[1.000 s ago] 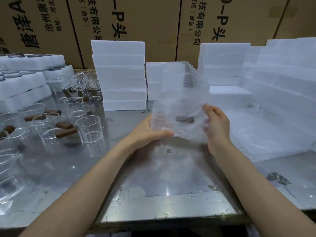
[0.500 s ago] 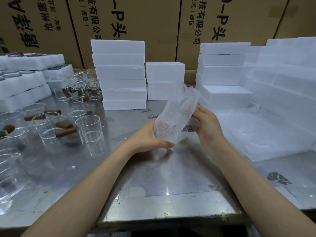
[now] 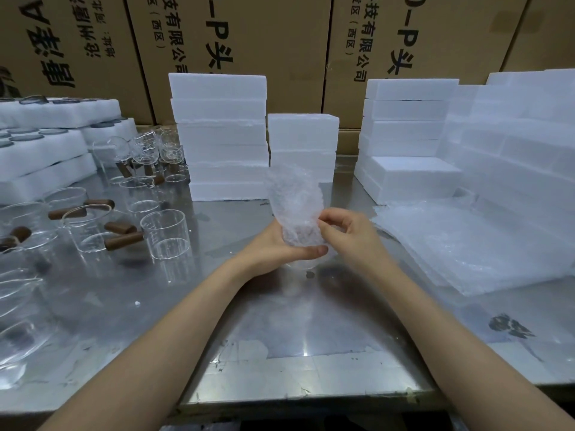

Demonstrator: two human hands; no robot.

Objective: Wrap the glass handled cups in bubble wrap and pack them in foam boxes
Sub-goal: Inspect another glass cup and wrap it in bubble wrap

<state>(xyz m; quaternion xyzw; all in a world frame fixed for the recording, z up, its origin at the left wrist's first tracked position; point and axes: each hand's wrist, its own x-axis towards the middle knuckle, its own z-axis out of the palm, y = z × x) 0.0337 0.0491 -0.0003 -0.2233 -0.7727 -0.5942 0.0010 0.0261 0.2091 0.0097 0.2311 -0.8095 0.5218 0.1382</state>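
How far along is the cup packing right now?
Done: I can't tell how many are packed; closed foam boxes are stacked at the back. In hand: the left hand holds a bubble-wrapped bundle while the right hand pinches the wrap; the cup inside isn't clearly visible. Left: many bare glass cups with wooden handles stand on the table's left, and spare bubble wrap sheets lie on the right.

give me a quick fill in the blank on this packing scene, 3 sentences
1. Both hands grip a bundle of ____ wrap.
2. The bare glass cups stand on the person's ____ side of the table.
3. The cups' handles are ____ in colour.

Missing words: bubble; left; brown
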